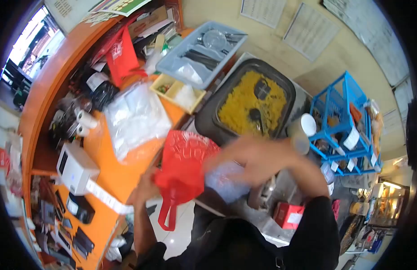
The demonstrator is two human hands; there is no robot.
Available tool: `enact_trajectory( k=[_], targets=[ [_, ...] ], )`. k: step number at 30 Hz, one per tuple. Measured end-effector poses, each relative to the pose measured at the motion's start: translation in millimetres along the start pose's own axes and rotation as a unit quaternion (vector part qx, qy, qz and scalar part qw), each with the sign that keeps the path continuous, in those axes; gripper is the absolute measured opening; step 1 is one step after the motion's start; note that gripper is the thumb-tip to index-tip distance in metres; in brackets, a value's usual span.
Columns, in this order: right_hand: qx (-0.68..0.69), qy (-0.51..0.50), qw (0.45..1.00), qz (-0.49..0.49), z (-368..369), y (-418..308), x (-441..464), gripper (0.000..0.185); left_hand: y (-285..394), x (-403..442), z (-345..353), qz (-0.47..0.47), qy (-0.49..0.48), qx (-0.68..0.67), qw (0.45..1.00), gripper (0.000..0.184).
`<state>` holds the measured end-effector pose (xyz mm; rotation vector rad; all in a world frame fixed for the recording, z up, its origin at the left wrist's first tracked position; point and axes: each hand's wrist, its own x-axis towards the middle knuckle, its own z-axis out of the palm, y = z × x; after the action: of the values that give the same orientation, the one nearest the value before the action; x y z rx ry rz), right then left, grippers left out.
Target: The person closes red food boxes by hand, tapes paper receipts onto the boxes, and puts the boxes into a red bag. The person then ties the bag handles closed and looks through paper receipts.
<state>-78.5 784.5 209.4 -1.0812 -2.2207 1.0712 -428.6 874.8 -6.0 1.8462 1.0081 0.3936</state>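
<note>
A red carrier bag point(186, 155) with pale print hangs in front of my body, one handle loop dangling at the bottom. Its left side is gripped by my left hand point(144, 188), whose fingers are partly hidden by the bag. My right hand point(249, 159) is smeared by motion at the bag's right edge, so its fingers do not show clearly. Below my right hand lies clear plastic wrapping point(224, 180). Just beyond, a black pan point(287, 96) holds yellow rice point(237, 105) and a dark serving spoon point(255, 116).
On the orange counter point(100, 168) at left are clear plastic bags point(136, 117) and a white printer point(77, 167) with a paper strip. A blue cutlery tray point(165, 65) stands at the back. To the right are a blue basket rack point(339, 108) and a red box point(285, 211).
</note>
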Motion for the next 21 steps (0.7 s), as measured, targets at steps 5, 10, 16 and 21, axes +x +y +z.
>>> enact_trajectory(
  k=[5,10,16,21],
  targets=[
    [-0.326,0.246,0.881,0.239,-173,207,38,0.025,-71,32,66,0.152,-0.059,0.080,0.983,0.034],
    [-0.448,0.202,0.779,0.390,-290,397,98,0.029,-98,35,118,0.168,0.005,0.211,0.963,0.016],
    [-0.430,0.090,0.824,0.358,-303,504,137,0.051,-101,17,139,0.093,-0.034,0.234,0.967,0.015],
    [-0.378,0.109,0.844,0.364,-367,480,124,0.021,-91,36,142,0.058,-0.045,0.223,0.972,0.020]
  ],
)
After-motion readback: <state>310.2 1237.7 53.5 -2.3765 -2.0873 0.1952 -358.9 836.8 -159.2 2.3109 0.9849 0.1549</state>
